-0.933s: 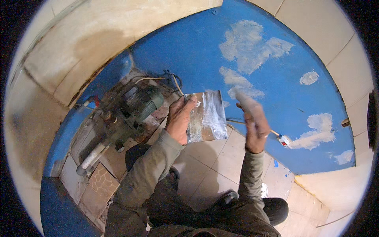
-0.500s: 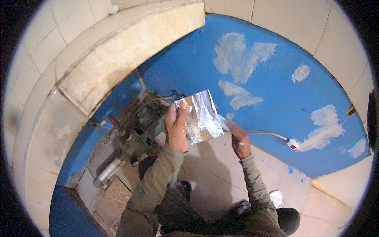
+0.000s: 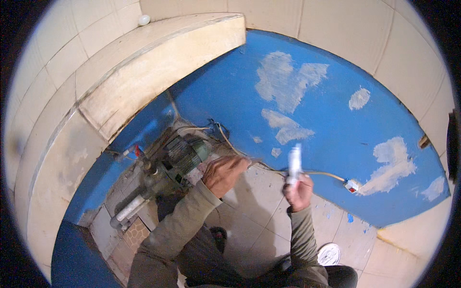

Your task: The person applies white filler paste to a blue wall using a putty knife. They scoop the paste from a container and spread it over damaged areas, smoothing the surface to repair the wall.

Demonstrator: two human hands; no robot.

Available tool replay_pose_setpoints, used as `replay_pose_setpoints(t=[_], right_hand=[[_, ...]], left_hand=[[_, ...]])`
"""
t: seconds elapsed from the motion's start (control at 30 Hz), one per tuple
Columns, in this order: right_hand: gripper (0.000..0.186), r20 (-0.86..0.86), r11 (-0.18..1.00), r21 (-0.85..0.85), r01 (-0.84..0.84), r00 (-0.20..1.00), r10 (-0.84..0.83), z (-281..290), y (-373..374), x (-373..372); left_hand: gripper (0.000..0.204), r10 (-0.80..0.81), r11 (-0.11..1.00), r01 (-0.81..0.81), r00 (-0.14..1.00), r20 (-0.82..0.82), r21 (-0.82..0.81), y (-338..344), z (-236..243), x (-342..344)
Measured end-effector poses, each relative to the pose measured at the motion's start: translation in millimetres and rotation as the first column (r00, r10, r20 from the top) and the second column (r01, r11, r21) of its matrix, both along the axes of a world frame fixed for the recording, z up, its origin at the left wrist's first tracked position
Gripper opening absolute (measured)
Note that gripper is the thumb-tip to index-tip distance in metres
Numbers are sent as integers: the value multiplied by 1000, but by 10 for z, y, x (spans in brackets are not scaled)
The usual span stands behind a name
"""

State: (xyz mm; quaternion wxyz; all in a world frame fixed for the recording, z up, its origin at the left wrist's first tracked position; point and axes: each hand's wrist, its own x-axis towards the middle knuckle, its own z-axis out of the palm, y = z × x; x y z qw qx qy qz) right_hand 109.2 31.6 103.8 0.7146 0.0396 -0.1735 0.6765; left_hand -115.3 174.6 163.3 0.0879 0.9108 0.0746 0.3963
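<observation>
My left hand (image 3: pixel 224 174) is closed, its fingers bent and pointing right, blurred by motion. A thin brownish sliver shows at its fingertips; what it grips is hidden, and no face of the square board shows. To its right, my right hand (image 3: pixel 298 193) is wrapped round a putty knife (image 3: pixel 295 163), smeared white and blurred, which points up toward the wall. Beyond both hands stands the blue wall (image 3: pixel 336 129), with rough white filler patches (image 3: pixel 288 79) on it. The putty knife overlaps the wall's lower part; whether it touches cannot be seen.
A greenish pump motor (image 3: pixel 185 153) with a pale pipe (image 3: pixel 132 207) stands left of my left hand. A cable runs along the wall's foot to a white socket box (image 3: pixel 351 186). A cream ledge (image 3: pixel 163 72) curves above. A round white lid (image 3: pixel 329 254) lies on the tiled floor.
The square board smeared with white paste no longer shows its face. My left hand has turned and lowered slightly. My right hand has moved right and down, its putty knife now upright, apart from the left hand.
</observation>
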Motion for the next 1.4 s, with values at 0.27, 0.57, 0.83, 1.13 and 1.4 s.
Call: replay_pose_setpoints(t=[0.27, 0.57, 0.83, 1.13, 1.4], right_hand=[[58, -18, 978, 176, 114, 993, -112, 351, -63, 171], [62, -35, 962, 57, 269, 963, -267, 435, -107, 116], [82, 845, 733, 260, 628, 220, -488, 861, 317, -259], [45, -530, 635, 615, -467, -841, -105, 842, 1577, 138], [41, -777, 733, 378, -566, -625, -82, 768, 2020, 222]], left_hand=[[16, 201, 952, -234, 964, -172, -198, -217, 325, -114], [16, 0, 929, -31, 996, -84, -369, -398, 450, -268], [18, -123, 913, 90, 991, -56, -399, -375, 474, -378], [15, -174, 916, 148, 984, -38, -373, -400, 488, -462], [17, -155, 936, 124, 985, -70, -329, -403, 441, -430]])
